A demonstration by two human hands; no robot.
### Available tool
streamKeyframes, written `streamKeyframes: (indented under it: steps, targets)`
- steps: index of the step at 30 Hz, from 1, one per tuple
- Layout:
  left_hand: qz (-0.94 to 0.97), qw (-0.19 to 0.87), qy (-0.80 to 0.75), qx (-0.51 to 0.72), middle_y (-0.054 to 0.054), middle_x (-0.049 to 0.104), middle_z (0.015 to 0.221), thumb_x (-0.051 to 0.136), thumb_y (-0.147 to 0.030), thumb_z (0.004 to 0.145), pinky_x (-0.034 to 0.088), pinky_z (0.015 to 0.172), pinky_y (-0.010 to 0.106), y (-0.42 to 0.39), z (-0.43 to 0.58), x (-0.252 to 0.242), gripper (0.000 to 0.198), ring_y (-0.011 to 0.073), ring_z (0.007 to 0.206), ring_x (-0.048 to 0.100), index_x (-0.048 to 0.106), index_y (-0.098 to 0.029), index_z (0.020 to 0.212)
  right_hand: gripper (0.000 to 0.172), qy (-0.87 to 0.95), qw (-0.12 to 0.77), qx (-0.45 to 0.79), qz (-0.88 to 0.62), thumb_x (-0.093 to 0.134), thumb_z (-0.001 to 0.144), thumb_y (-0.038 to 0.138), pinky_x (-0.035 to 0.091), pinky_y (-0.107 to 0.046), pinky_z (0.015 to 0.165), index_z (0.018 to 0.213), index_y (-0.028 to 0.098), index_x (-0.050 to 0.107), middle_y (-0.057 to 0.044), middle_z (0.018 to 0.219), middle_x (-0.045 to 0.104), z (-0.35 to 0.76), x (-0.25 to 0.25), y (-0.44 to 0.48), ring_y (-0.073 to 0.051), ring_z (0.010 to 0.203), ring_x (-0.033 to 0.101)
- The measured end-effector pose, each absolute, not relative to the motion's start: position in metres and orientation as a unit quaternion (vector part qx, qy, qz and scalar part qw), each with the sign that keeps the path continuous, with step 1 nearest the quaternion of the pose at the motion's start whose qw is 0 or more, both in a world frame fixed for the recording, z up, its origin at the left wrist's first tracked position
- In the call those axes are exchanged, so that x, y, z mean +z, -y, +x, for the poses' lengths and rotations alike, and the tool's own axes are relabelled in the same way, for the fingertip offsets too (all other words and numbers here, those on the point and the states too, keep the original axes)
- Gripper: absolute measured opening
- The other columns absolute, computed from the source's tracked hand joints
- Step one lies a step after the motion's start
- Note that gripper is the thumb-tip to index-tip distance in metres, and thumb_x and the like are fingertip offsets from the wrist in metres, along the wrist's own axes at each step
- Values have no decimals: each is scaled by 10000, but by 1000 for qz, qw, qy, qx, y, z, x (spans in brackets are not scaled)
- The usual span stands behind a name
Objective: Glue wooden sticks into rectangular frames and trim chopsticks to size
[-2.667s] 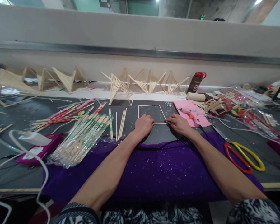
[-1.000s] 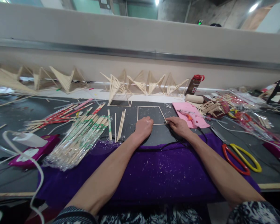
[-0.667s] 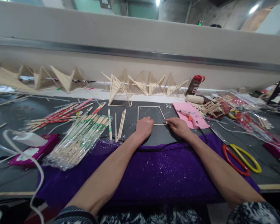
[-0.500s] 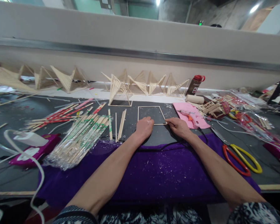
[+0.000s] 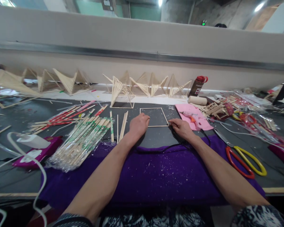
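A square frame of thin wooden sticks (image 5: 153,108) lies flat on the dark table (image 5: 23,115), just beyond a purple cloth (image 5: 156,176). My right hand (image 5: 181,127) pinches the frame's near right corner. My left hand (image 5: 138,124) rests with curled fingers at the frame's near left corner; what is under the fingers is hidden. A few loose sticks (image 5: 123,121) lie just left of that hand.
Bundles of wrapped chopsticks (image 5: 82,138) lie at the left. Folded stick models (image 5: 142,85) line the back wall. A pink sheet with a glue gun (image 5: 191,118), a bottle (image 5: 197,85), red-and-yellow scissors (image 5: 246,156) and a black cord (image 5: 161,148) are at the right and centre.
My left hand has slid left from the frame's near edge to its left corner. My right hand stays at the right corner.
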State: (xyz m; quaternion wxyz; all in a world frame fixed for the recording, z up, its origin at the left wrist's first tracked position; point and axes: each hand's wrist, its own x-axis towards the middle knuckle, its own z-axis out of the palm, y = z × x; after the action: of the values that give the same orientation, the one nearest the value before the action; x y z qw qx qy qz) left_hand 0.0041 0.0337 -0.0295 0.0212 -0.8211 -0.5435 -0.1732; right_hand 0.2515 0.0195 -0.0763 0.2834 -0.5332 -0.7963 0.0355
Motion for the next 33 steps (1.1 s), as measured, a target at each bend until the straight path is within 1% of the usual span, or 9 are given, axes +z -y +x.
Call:
streamKeyframes:
  steps: [2,4,8,11,13,17,25,29,33]
  targets:
    - [-788,8,589,-177,63,661,994,408,-273,841,425,796,263,-40,-11,-25,309,180,907,592,669,-213,994,243,796,273,28,-540,461,822,195,442,-261,730,1001,210,625,-35,902,658,251,-75,-19,-154,840,587]
    - [-764,-34,624,-160,60,690,924,447,-252,801,427,788,254,-46,-24,-24,294,178,881,604,691,-208,959,223,799,261,20,-542,489,822,238,432,-248,697,994,205,627,-34,868,650,249,-74,-17,-152,809,580]
    - [-733,-143,645,-160,37,700,758,463,-229,759,447,701,230,-49,-35,-26,302,136,713,617,692,-188,952,220,810,242,-2,-534,508,826,280,408,-238,661,988,202,635,-40,870,640,244,-70,-14,-152,801,569]
    - [-729,-184,645,-139,26,687,702,481,-226,742,452,656,221,-46,-34,-28,281,120,647,608,701,-181,911,211,816,222,-16,-533,501,834,286,396,-241,652,965,215,651,-43,858,632,242,-69,-13,-155,805,564]
    - [-736,-187,640,-119,25,689,731,538,-228,706,454,654,220,-44,-34,-27,279,125,673,610,699,-181,930,208,818,215,-20,-534,495,841,290,392,-244,651,946,225,662,-43,851,627,242,-69,-13,-156,808,563]
    - [-773,-179,602,-95,13,692,800,613,-204,648,454,672,219,-44,-35,-24,363,129,721,609,677,-198,1005,211,821,213,-21,-529,486,851,300,394,-249,666,936,233,668,-41,868,627,242,-70,-13,-158,825,564]
    - [-804,-139,570,-101,20,706,852,587,-174,675,443,725,216,-49,-34,-31,249,138,806,622,711,-189,890,217,823,207,-19,-528,479,857,301,402,-251,687,938,226,666,-46,900,626,242,-71,-14,-157,844,563]
    - [-811,-124,561,-107,25,709,856,587,-186,679,445,729,220,-51,-36,-34,260,144,807,626,710,-185,908,219,825,202,-19,-527,477,857,297,402,-250,681,942,226,666,-46,907,624,243,-70,-14,-157,842,563]
    - [-825,-104,545,-101,22,707,887,576,-196,697,438,770,224,-53,-37,-35,248,148,842,623,714,-203,902,217,826,200,-16,-527,477,857,292,399,-251,693,935,228,669,-50,911,623,242,-69,-14,-160,853,561]
